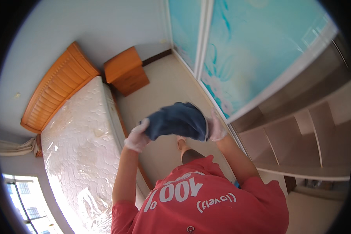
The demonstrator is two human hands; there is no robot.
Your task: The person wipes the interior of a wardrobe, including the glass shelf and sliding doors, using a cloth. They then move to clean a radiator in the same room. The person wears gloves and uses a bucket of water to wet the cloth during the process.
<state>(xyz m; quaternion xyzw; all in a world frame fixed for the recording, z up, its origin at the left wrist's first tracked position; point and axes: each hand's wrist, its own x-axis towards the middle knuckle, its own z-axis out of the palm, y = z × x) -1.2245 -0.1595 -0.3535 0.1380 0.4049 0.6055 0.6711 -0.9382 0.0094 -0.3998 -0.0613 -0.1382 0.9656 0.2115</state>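
Note:
A dark blue cloth [177,120], folded or bunched, is held up in front of me above the floor. My left hand [138,136], in a thin translucent glove, grips its left end. At the cloth's right edge is my right hand [217,126], gloved the same way, holding that end with some fingers pointing up. A pale seam or border runs along the right edge. The cloth is slightly blurred, and fingers behind it are hidden. Below it, one of my feet [180,142] shows on the floor.
On the left stands a bed with a plastic-wrapped mattress [82,140] and wooden headboard [61,84]. A wooden nightstand [127,71] is beside it. At right are a wardrobe's turquoise sliding door [239,52] and open shelving [292,140]. Pale floor [166,79] lies between.

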